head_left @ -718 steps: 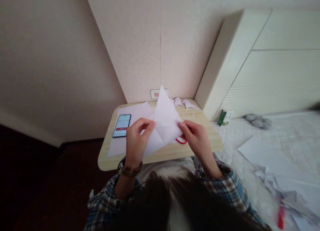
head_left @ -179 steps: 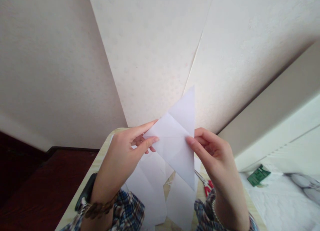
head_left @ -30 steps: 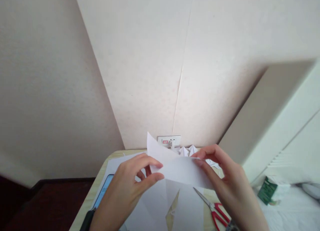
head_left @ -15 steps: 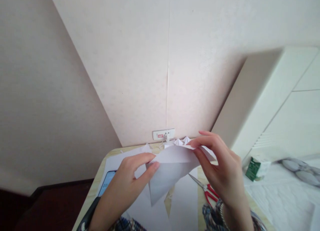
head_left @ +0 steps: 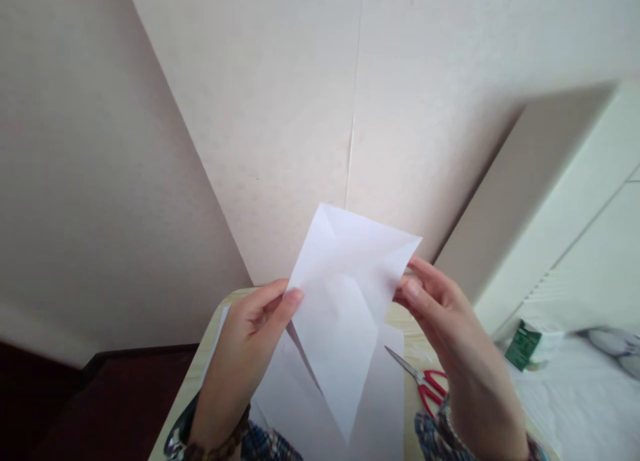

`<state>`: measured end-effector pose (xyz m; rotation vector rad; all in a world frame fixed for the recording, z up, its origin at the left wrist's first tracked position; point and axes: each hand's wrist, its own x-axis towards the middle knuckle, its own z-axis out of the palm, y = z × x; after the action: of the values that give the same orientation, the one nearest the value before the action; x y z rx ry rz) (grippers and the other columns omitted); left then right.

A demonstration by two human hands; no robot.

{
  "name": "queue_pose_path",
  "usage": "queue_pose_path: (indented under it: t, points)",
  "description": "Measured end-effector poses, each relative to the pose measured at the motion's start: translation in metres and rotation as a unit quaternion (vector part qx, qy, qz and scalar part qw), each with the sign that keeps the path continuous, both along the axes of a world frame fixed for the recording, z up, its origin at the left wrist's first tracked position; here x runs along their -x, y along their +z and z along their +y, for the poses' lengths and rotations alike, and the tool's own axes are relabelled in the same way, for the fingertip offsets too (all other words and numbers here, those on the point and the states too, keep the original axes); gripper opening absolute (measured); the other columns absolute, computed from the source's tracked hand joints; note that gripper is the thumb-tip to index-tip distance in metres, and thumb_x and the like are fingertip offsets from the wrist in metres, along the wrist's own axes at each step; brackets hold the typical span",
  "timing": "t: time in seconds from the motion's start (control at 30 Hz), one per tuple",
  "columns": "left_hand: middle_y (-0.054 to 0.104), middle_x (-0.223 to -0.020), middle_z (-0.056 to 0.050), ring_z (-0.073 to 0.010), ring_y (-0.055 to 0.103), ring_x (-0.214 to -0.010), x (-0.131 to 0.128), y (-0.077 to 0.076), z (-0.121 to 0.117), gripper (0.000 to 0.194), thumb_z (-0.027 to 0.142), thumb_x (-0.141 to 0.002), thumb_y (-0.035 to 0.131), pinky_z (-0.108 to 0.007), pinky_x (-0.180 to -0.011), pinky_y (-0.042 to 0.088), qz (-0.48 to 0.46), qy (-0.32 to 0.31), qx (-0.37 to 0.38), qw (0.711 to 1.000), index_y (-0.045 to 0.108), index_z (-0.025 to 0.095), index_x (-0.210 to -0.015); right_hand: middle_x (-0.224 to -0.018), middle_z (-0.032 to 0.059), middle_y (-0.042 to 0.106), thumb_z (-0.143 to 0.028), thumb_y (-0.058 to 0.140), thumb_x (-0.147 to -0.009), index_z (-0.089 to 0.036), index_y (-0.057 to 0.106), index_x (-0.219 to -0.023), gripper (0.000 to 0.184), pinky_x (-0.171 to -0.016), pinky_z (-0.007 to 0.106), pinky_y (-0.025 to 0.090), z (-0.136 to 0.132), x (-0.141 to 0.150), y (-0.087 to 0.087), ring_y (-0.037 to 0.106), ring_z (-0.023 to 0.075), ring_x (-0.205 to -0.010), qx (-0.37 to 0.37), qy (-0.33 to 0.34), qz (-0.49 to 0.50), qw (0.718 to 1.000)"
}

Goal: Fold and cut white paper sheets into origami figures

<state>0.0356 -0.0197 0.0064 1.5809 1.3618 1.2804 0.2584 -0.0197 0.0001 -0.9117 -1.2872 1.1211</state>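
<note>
A folded sheet of white paper (head_left: 345, 314) is held up over the table, its long point hanging down and its wider end toward the wall. Crease lines cross its upper part. My left hand (head_left: 250, 348) pinches the left edge, thumb in front and fingers behind. At the right edge, just below the upper right corner, my right hand (head_left: 450, 334) has its fingers closed on the paper, their tips partly hidden. Scissors with red handles (head_left: 425, 381) lie beside my right hand, blades pointing up and left. More white paper (head_left: 387, 394) lies flat underneath.
The light wooden table (head_left: 417, 334) stands against a pale wall (head_left: 280, 148). To the right, a green and white box (head_left: 524, 344) rests on white quilted bedding (head_left: 575, 408), near a pale panelled piece of furniture (head_left: 560, 201).
The paper has been raised and turned so its broad face shows, point downward. My right hand has shifted from the top edge to the right edge. The paper now hides the wall socket.
</note>
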Motion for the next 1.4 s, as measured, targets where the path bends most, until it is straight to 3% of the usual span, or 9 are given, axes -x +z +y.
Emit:
queue_pose_path:
  t: [0.07, 0.17, 0.37, 0.53, 0.73, 0.97, 1.1, 1.27, 1.4]
  points:
    - [0.070, -0.067, 0.000, -0.0185, 0.062, -0.065, -0.003, 0.000, -0.001, 0.025, 0.039, -0.084, 0.063, -0.024, -0.061, 0.048, -0.027, 0.008, 0.004, 1.000, 0.076, 0.019, -0.080, -0.074, 0.0016, 0.076, -0.052, 0.071, -0.080, -0.026, 0.070, -0.112, 0.042, -0.065, 0.030, 0.055, 0.001, 0.005, 0.000, 0.070, 0.0207, -0.067, 0.036, 0.050, -0.002, 0.998]
    - [0.071, -0.066, 0.000, -0.0193, 0.064, -0.066, -0.006, 0.003, -0.002, 0.024, 0.039, -0.083, 0.064, -0.024, -0.059, 0.048, -0.063, 0.008, 0.028, 0.998, 0.076, 0.018, -0.082, -0.068, 0.0021, 0.074, -0.050, 0.072, -0.079, -0.023, 0.076, -0.100, 0.034, -0.059, 0.028, 0.054, 0.001, 0.011, 0.002, 0.067, 0.0193, -0.063, 0.064, 0.071, -0.023, 0.995]
    - [0.063, -0.059, 0.003, -0.0136, 0.053, -0.054, -0.005, 0.006, -0.004, 0.021, 0.038, -0.083, 0.063, -0.019, -0.045, 0.038, -0.065, -0.039, 0.050, 0.996, 0.069, 0.020, -0.073, -0.058, -0.0005, 0.063, -0.044, 0.072, -0.080, -0.021, 0.077, -0.084, 0.025, -0.051, 0.024, 0.047, -0.001, 0.011, 0.007, 0.058, 0.0155, -0.055, 0.066, 0.030, -0.063, 0.995]
    - [0.053, -0.058, 0.005, -0.0127, 0.048, -0.055, -0.005, 0.006, -0.004, 0.027, 0.039, -0.087, 0.058, -0.020, -0.049, 0.037, -0.019, -0.048, 0.043, 0.998, 0.061, 0.021, -0.066, -0.056, -0.0006, 0.058, -0.044, 0.069, -0.081, -0.021, 0.074, -0.079, 0.024, -0.048, 0.025, 0.043, -0.002, 0.009, 0.005, 0.053, 0.0160, -0.053, 0.061, -0.018, -0.086, 0.994]
    - [0.052, -0.061, 0.004, -0.0148, 0.052, -0.061, -0.003, 0.007, -0.005, 0.031, 0.039, -0.092, 0.049, -0.022, -0.056, 0.040, 0.022, -0.086, 0.033, 0.996, 0.063, 0.023, -0.070, -0.052, -0.0021, 0.049, -0.043, 0.068, -0.083, -0.022, 0.068, -0.066, 0.028, -0.047, 0.024, 0.038, -0.003, 0.005, 0.004, 0.048, 0.0142, -0.052, 0.028, -0.034, -0.105, 0.993]
    - [0.052, -0.060, 0.005, -0.0137, 0.051, -0.058, 0.000, 0.005, -0.002, 0.030, 0.034, -0.092, 0.047, -0.021, -0.053, 0.038, 0.037, -0.109, 0.012, 0.993, 0.062, 0.023, -0.070, -0.050, -0.0030, 0.050, -0.039, 0.068, -0.084, -0.020, 0.070, -0.069, 0.024, -0.044, 0.021, 0.033, -0.001, 0.004, 0.004, 0.044, 0.0109, -0.047, 0.010, -0.043, -0.103, 0.994]
    - [0.050, -0.060, 0.006, -0.0130, 0.048, -0.058, 0.001, 0.001, -0.001, 0.030, 0.036, -0.092, 0.050, -0.021, -0.053, 0.037, 0.031, -0.088, 0.020, 0.995, 0.055, 0.022, -0.065, -0.054, -0.0022, 0.056, -0.035, 0.068, -0.083, -0.021, 0.073, -0.076, 0.016, -0.045, 0.020, 0.038, -0.002, 0.010, 0.006, 0.048, 0.0107, -0.049, 0.007, -0.039, -0.053, 0.998]
    - [0.047, -0.064, 0.006, -0.0131, 0.047, -0.062, 0.005, -0.008, 0.000, 0.030, 0.042, -0.092, 0.052, -0.021, -0.057, 0.038, 0.008, -0.064, 0.008, 0.998, 0.054, 0.023, -0.068, -0.067, -0.0008, 0.070, -0.031, 0.071, -0.083, -0.025, 0.073, -0.097, 0.016, -0.050, 0.019, 0.046, -0.007, 0.011, 0.009, 0.058, 0.0114, -0.056, 0.023, 0.032, 0.004, 0.999]
    - [0.045, -0.063, 0.006, -0.0128, 0.045, -0.060, 0.005, -0.011, 0.001, 0.032, 0.043, -0.092, 0.053, -0.021, -0.056, 0.037, -0.001, -0.064, 0.007, 0.998, 0.054, 0.023, -0.067, -0.065, -0.0021, 0.071, -0.030, 0.070, -0.085, -0.024, 0.072, -0.104, 0.019, -0.049, 0.017, 0.046, -0.008, 0.008, 0.006, 0.059, 0.0100, -0.055, 0.024, 0.048, 0.003, 0.999]
